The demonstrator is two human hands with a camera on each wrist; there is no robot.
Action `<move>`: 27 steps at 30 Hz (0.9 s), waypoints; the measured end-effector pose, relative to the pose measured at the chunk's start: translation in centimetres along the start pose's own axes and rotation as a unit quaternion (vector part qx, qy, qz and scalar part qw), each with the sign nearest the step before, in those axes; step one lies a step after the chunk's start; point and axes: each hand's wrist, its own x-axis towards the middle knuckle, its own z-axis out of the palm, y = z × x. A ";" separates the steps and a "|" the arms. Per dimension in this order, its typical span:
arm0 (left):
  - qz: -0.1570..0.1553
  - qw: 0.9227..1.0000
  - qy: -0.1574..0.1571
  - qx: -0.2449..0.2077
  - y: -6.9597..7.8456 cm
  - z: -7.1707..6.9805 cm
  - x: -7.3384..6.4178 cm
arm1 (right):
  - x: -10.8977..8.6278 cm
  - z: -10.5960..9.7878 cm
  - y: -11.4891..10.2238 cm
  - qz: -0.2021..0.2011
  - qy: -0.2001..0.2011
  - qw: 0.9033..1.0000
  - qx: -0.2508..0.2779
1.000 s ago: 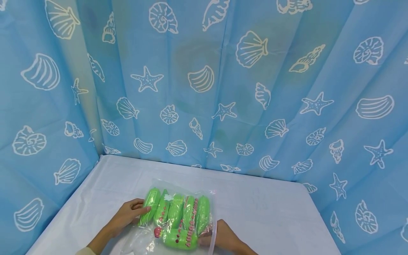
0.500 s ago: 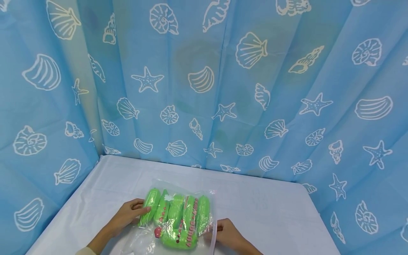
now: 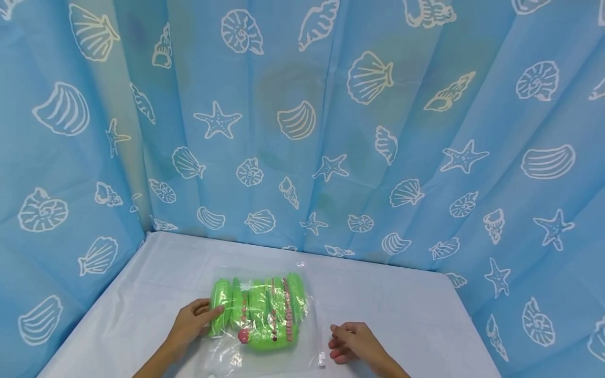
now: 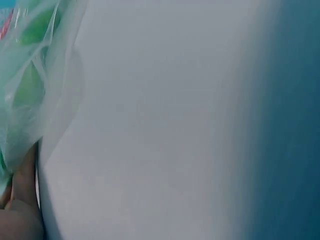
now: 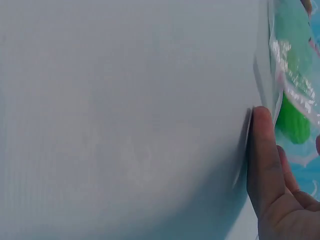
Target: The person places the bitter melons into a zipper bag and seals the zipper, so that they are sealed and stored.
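A clear plastic zip bag with red print lies on the white table, holding several long green cucumber-like pieces. Most stand side by side; one lies crosswise below them. At the bag's left edge my left hand grips it, thumb over the leftmost green piece, the other fingers partly hidden behind. My right hand is just off the bag's right edge, fingers loosely bent, holding nothing, beside a small white zip slider. In the right wrist view, the right hand's fingers are near the bag.
A white cloth covers the table, which extends behind and to the right of the bag. Blue curtains with white shell and starfish prints rise along the back and both sides.
My right hand has come out of the bag's right side and moved right, its fingers now bare. The bag lies flatter, and its lower green piece has shifted up. The left hand keeps its hold.
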 end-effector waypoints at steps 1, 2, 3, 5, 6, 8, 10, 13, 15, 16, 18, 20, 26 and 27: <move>-0.003 1.000 0.009 0.002 0.1 0.3 -0.2 | 0.0 -0.2 0.1 0.002 0.000 1.000 0.003; -0.004 1.000 0.017 0.001 0.2 0.5 -0.5 | 0.1 -0.4 0.2 -0.001 -0.001 1.000 0.007; -0.006 1.000 0.024 -0.002 0.3 0.9 -0.8 | 0.2 -0.5 0.3 -0.008 0.000 1.000 0.017; -0.006 0.999 0.033 -0.008 0.5 1.7 -1.2 | 0.4 -0.8 0.6 -0.031 0.005 0.999 0.040; -0.006 0.999 0.035 -0.012 0.6 2.1 -1.5 | 0.5 -0.9 0.7 -0.044 0.009 0.998 0.053; -0.008 0.999 0.034 -0.022 0.9 3.0 -1.9 | 0.9 -1.2 0.8 -0.070 0.022 0.995 0.074; -0.013 0.999 0.025 -0.031 1.1 3.9 -2.4 | 1.4 -1.4 0.7 -0.093 0.043 0.991 0.083; -0.021 0.999 0.005 -0.035 1.4 5.2 -3.2 | 2.2 -1.7 0.4 -0.110 0.081 0.987 0.081; -0.021 0.999 -0.009 -0.029 1.6 6.1 -3.8 | 2.7 -1.8 0.0 -0.110 0.110 0.985 0.079; -0.019 0.999 -0.014 -0.025 1.7 6.4 -4.2 | 3.0 -1.9 -0.2 -0.109 0.124 0.983 0.079; -0.011 0.999 -0.034 -0.037 1.7 7.1 -4.8 | 3.7 -2.0 -0.5 -0.102 0.147 0.979 0.093; -0.011 0.996 -0.064 -0.055 1.6 7.6 -5.3 | 4.4 -2.2 -0.7 -0.097 0.169 0.975 0.107; -0.040 0.971 -0.215 -0.094 1.6 8.1 -6.8 | 6.6 -3.6 -0.8 -0.074 0.209 0.959 0.179; -0.047 0.965 -0.242 -0.089 1.7 8.1 -7.0 | 6.8 -3.8 -0.9 -0.067 0.210 0.957 0.191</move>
